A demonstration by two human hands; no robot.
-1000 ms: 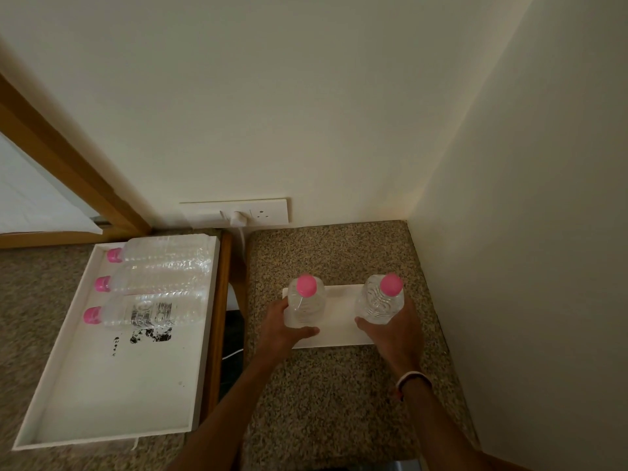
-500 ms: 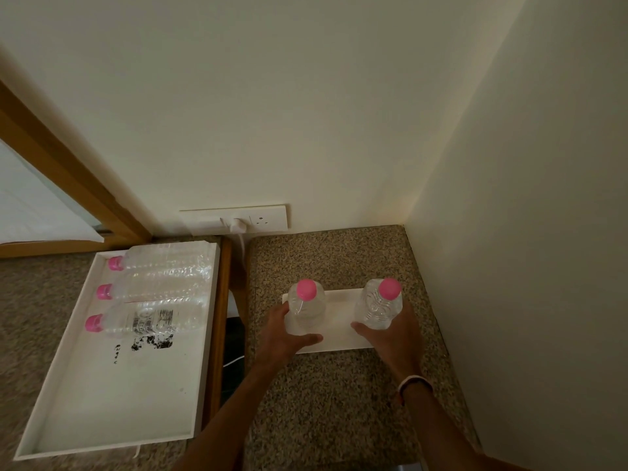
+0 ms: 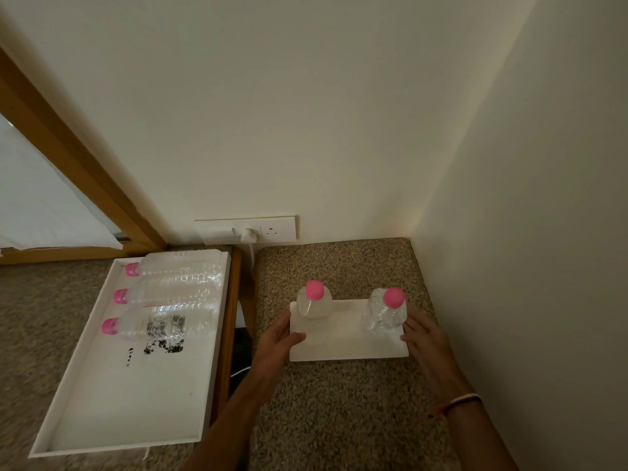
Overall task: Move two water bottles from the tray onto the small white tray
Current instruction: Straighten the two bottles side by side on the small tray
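Note:
Two clear water bottles with pink caps stand upright on the small white tray (image 3: 346,345): the left bottle (image 3: 313,303) and the right bottle (image 3: 385,311). My left hand (image 3: 277,345) is at the tray's left edge, off the left bottle, with its thumb resting on the tray's surface. My right hand (image 3: 424,338) is at the tray's right edge, fingers spread, close beside the right bottle and not wrapped around it. Three more bottles (image 3: 163,300) lie on their sides in the large white tray (image 3: 102,402) on the left.
The small tray sits on a speckled granite counter (image 3: 339,419) in a corner; walls are close behind and to the right. A wall socket with a plugged-in cable (image 3: 249,232) is behind. A wooden edge and a dark gap (image 3: 239,348) separate the two surfaces.
Both hands have let go of the bottles and drawn back toward me to the small tray's edges. The two bottles stay standing on the tray.

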